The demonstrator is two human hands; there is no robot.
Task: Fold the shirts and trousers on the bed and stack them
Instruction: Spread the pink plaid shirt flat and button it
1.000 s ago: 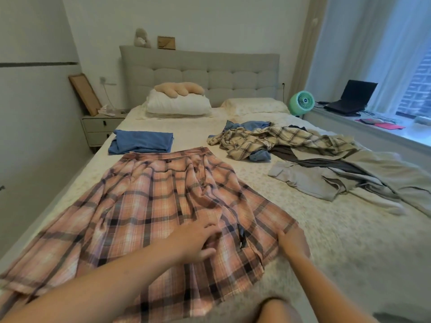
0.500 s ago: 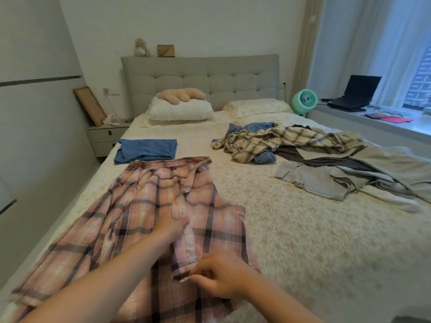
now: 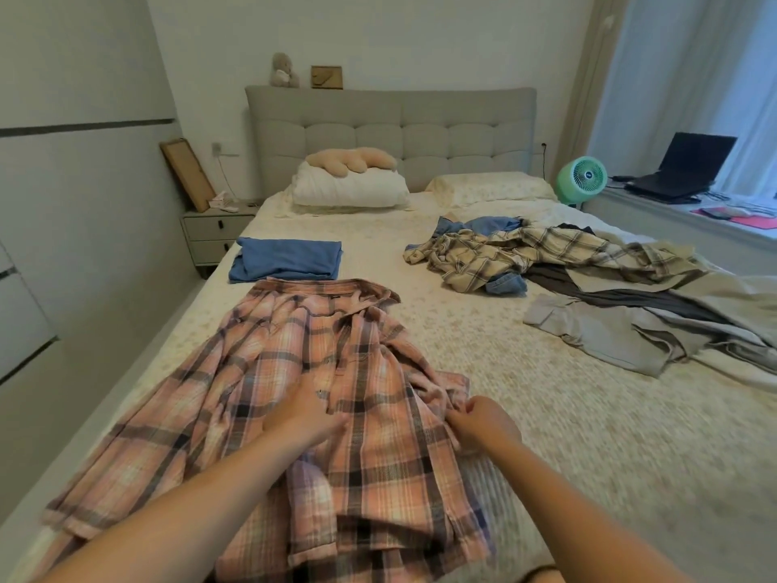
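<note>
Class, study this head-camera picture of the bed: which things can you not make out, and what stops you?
- Pink plaid shirt: near hem cut off by the bottom edge, head view.
- Blue garment: mostly buried under the beige plaid shirt.
- Right hand grip: fingertips hidden in shirt folds.
- Bed: near right blurred.

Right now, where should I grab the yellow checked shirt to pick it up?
Take the yellow checked shirt by its near left end, reaching from the bare bedspread in front of it. That end sticks out free, while the far right part lies tangled over the grey trousers and dark garment. A pinching grip on loose cloth there looks easiest.
</note>
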